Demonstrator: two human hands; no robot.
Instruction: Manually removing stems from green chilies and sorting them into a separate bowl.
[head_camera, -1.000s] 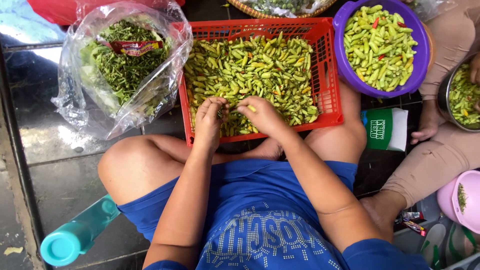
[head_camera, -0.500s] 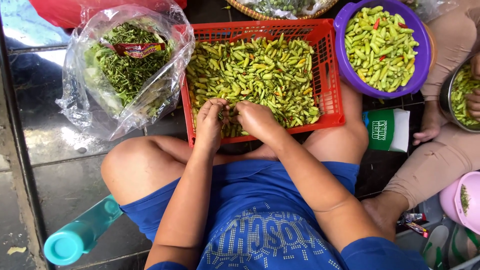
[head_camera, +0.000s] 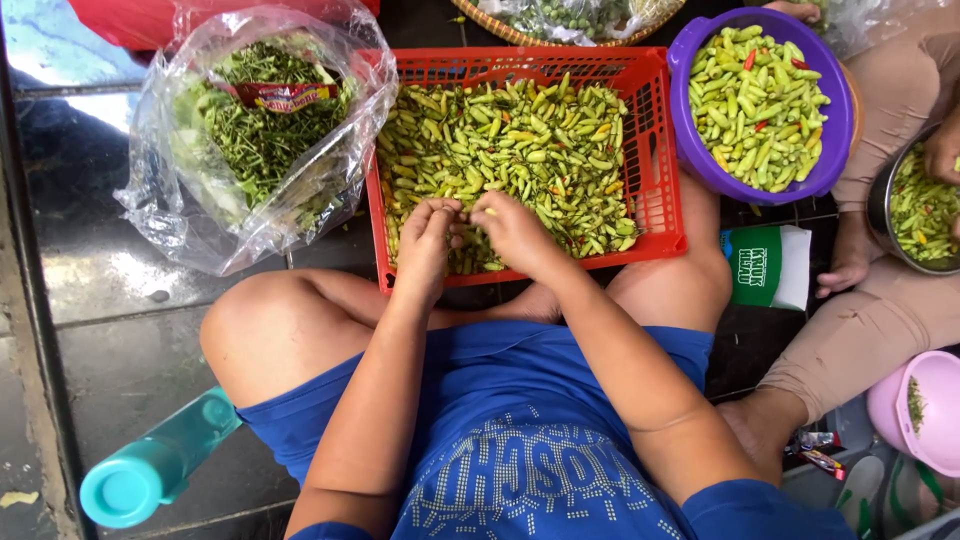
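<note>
Hands (head_camera: 470, 225) meet over chillies (head_camera: 520, 150); fingertips' hold unclear.

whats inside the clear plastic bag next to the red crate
The clear plastic bag holds a heap of green stems and leafy scraps, with a small red wrapper on top. What lies beneath the heap is covered.

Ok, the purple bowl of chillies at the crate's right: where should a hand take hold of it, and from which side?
Probably the bare near-left rim of the purple bowl, reached from the red crate side. The chillies are heaped up to the rim, and another person's leg crowds its right side.
</note>
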